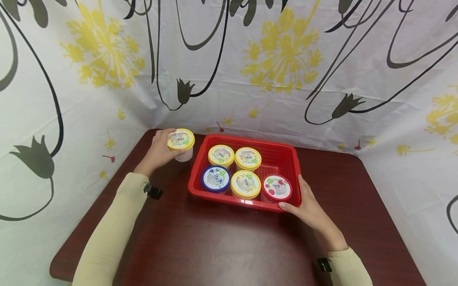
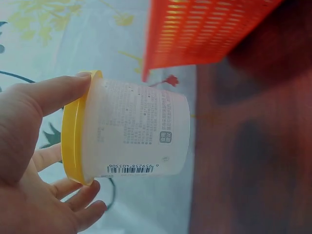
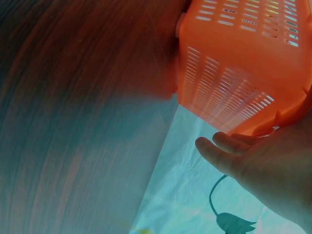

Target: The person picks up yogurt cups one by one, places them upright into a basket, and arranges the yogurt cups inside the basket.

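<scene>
My left hand (image 1: 159, 151) grips a tub with a yellow lid (image 1: 181, 139) at its rim, left of the red plastic basket (image 1: 195, 180). In the left wrist view the tub's pale side (image 2: 141, 129) shows small print and a barcode, with the thumb at the lid's edge. My right hand (image 1: 311, 206) holds the basket's near right corner, thumb at the front rim and fingers along the outer side. Inside the basket stand three yellow-lidded tubs (image 1: 245, 184), a blue-lidded tub (image 1: 216, 178) and a red-lidded tub (image 1: 277, 187).
The basket stands on a dark reddish-brown table (image 1: 222, 246). A white patterned cloth (image 1: 229, 71) hangs behind the table and along both sides. The basket's far right part shows its slotted red floor.
</scene>
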`<state>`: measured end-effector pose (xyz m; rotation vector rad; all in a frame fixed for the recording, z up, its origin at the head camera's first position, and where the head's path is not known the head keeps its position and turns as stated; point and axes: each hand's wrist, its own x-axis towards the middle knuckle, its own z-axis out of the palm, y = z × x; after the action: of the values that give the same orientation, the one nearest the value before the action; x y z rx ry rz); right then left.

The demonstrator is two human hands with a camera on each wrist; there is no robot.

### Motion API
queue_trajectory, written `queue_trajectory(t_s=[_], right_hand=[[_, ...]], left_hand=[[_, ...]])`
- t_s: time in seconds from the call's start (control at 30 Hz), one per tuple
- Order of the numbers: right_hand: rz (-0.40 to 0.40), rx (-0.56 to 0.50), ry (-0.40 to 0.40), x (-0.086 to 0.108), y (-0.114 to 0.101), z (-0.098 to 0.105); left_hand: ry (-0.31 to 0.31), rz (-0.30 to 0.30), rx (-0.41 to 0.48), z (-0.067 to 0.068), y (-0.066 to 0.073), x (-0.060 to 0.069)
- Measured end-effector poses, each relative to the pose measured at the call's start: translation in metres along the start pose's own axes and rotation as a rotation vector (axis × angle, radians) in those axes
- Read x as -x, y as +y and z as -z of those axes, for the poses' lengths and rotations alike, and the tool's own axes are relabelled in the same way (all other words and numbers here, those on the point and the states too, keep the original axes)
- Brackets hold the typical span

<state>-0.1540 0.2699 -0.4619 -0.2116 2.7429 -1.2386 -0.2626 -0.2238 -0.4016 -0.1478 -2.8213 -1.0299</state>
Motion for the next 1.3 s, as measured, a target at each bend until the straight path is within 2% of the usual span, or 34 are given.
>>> queue_trajectory(t_s=[0.23, 0.37, 0.6, 0.77, 1.0, 1.2, 1.3], right_hand=[[0.000, -0.002, 0.001, 0.001, 0.001, 0.000], [-0.003, -0.004, 0.001, 0.001, 0.001, 0.000], [-0.008, -0.002, 0.003, 0.001, 0.000, 0.000], [-0.004, 0.002, 0.006, 0.001, 0.000, 0.001], [-0.003, 0.003, 0.006, 0.002, 0.000, 0.001], [-0.013, 0.002, 0.008, 0.002, 0.000, 0.001], [-0.013, 0.001, 0.008, 0.001, 0.000, 0.000]], left_hand=[[0.043, -0.040, 0.032, 0.017, 0.029, 0.001], [0.049, -0.046, 0.029, 0.017, 0.035, -0.001], [0.033, -0.022, 0.035, 0.011, 0.035, -0.003], [0.027, -0.033, 0.045, 0.008, 0.045, -0.006], [-0.010, -0.062, 0.075, -0.001, 0.068, -0.014], [-0.057, -0.117, 0.098, -0.013, 0.092, -0.021], [-0.069, -0.136, 0.111, -0.018, 0.100, -0.022]])
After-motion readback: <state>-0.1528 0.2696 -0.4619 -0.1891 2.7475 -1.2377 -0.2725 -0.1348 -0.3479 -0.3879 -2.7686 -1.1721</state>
